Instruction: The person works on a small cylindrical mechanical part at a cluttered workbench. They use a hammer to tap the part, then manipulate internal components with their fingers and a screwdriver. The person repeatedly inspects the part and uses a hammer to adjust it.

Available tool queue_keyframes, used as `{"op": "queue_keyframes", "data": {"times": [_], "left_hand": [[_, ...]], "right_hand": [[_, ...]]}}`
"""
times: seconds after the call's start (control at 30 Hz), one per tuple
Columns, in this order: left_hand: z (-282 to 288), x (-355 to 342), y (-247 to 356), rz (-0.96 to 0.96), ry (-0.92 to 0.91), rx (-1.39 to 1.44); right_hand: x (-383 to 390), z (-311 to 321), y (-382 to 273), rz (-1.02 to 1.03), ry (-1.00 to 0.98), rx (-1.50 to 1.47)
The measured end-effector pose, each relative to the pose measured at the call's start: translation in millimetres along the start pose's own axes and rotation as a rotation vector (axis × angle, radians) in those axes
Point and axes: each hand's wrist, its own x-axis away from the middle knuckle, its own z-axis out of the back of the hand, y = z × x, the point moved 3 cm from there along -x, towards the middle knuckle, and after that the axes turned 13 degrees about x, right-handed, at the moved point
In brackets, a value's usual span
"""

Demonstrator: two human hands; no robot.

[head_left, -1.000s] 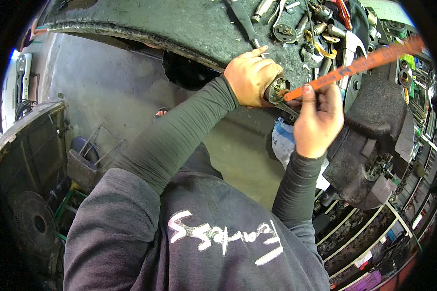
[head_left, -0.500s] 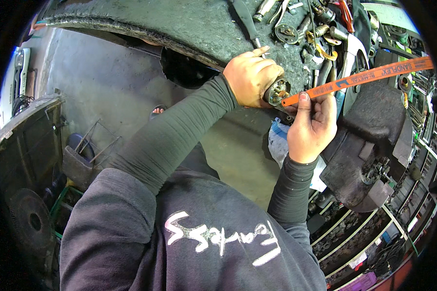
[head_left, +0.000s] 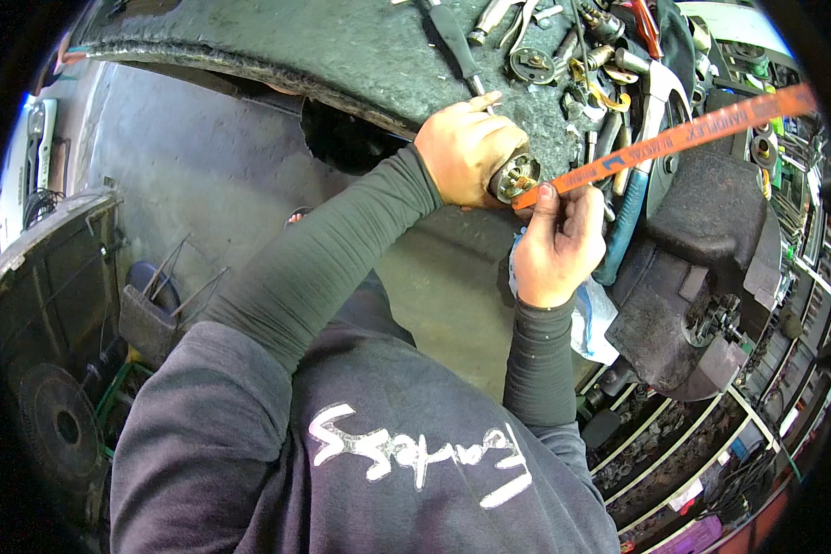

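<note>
My left hand [head_left: 468,155] is closed around a small round metal part [head_left: 515,177], its open face with inner workings turned to the right. Between thumb and fingers, my right hand [head_left: 560,242] pinches an orange hacksaw blade [head_left: 665,146] near its left end. That end meets the face of the metal part; whether it goes inside I cannot tell. The rest of the blade slants up to the right, slightly blurred. Just beyond my left hand lies a black-handled screwdriver [head_left: 454,44], its shaft pointing at my knuckles.
On the dark bench [head_left: 277,32] lie a hammer [head_left: 639,152] with a blue grip, a round metal piece [head_left: 532,65], red-handled pliers [head_left: 647,28] and several loose tools. A black bench machine [head_left: 702,231] stands at right, above a slatted rack [head_left: 660,452]. A grinding disc [head_left: 63,423] leans at lower left.
Both hands have shifted slightly left with the metal part and the blade. The right hand has come nearer the left, and the blade now slants more steeply.
</note>
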Motion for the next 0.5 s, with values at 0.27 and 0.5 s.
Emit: {"op": "queue_keyframes", "data": {"times": [0.27, 0.5], "left_hand": [[-0.3, 2.1, -1.2, 0.004, 0.020, -0.010], [-0.1, 0.6, -0.4, 0.021, 0.028, 0.040]], "right_hand": [[-11.8, 1.2, -5.5, -0.029, -0.030, -0.076], [-8.2, 7.2, -5.3, -0.201, -0.043, -0.241]]}}
